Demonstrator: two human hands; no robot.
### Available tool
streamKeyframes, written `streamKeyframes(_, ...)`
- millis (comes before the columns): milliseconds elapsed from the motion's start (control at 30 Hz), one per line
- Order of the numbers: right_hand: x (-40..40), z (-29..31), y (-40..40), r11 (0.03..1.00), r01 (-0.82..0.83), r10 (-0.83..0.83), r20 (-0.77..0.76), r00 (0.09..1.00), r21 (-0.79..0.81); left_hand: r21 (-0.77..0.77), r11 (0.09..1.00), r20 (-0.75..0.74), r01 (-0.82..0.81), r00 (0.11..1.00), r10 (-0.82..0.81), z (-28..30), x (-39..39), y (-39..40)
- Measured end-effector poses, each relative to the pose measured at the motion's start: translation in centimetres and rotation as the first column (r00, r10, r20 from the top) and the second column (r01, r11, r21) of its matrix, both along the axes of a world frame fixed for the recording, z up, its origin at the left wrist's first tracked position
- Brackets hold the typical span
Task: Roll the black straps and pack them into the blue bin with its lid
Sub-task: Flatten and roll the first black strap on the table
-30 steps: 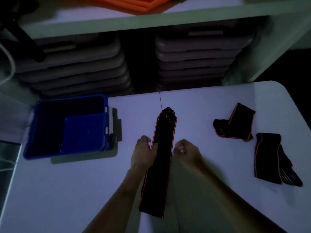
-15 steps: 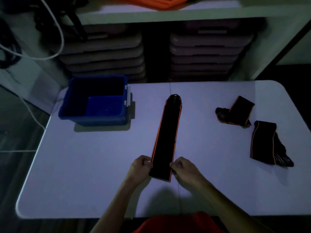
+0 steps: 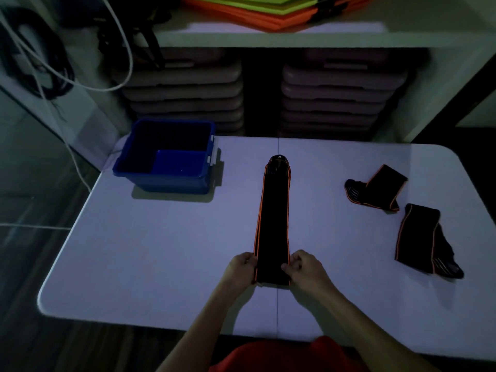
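On the white bench, three black straps are counted, each edged in orange. One long strap is laid out flat along the middle of the bench, its far end rounded and pointed toward the shelf, its near end held at the bench's front. That near end is pinched from both sides: the left hand is closed on the left edge and the right hand on the right edge, each grip tight on the fabric. Two more straps lie loosely folded at the right, one farther back and one nearer, close together. One blue bin is seen at the back left, open, with its blue lid resting inside it.
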State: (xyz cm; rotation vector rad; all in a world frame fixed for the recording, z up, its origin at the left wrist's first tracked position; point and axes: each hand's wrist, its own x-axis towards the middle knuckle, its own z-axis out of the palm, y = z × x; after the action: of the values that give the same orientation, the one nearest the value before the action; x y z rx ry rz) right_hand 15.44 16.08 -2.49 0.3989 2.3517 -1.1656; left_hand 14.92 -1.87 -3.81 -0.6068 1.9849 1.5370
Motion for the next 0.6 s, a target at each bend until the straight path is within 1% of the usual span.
streamKeyframes(33,0.1,-0.1,-0.2,1.000,0.017,-0.017,-0.012,1.000,-0.010,-0.035,0.999,-0.013,0.006,1.000,-0.006,-0.2,0.1,0.2)
streamKeyframes(133,0.7,-0.2,-0.9,0.989,0.111,-0.114,-0.027,0.993,-0.096,-0.205,0.979,-0.065,0.021,0.997,-0.035,0.0,0.5,0.4)
streamKeyframes(233,1.0,-0.4,-1.4,0.962,0.197,-0.203,-0.014,0.979,-0.187,-0.285,0.955,-0.106,0.080,0.988,-0.115,0.2,1.0,0.4)
streamKeyframes(333,1.1,-0.9,-1.7,0.934,0.240,-0.242,0.027,0.970,-0.263,-0.317,0.938,-0.135,0.137,0.973,-0.188,0.1,0.9,0.1)
streamKeyframes(367,1.2,-1.2,-1.7,0.933,0.241,-0.244,0.025,0.970,-0.266,-0.323,0.935,-0.139,0.146,0.970,-0.200,0.1,0.8,0.0)
streamKeyframes(467,1.6,-1.4,-1.7,0.959,0.204,-0.214,-0.027,0.977,-0.198,-0.347,0.924,-0.151,0.164,0.962,-0.227,-0.1,0.9,-0.4)
streamKeyframes(533,2.0,-1.1,-1.9,0.962,0.198,-0.209,-0.043,0.977,-0.187,-0.355,0.920,-0.136,0.168,0.964,-0.228,-0.3,1.3,-0.6)
streamKeyframes(600,2.5,-1.0,-2.0,0.966,0.172,-0.198,-0.122,0.973,-0.192,-0.329,0.929,-0.109,0.170,0.970,-0.217,-0.5,1.4,-0.9)
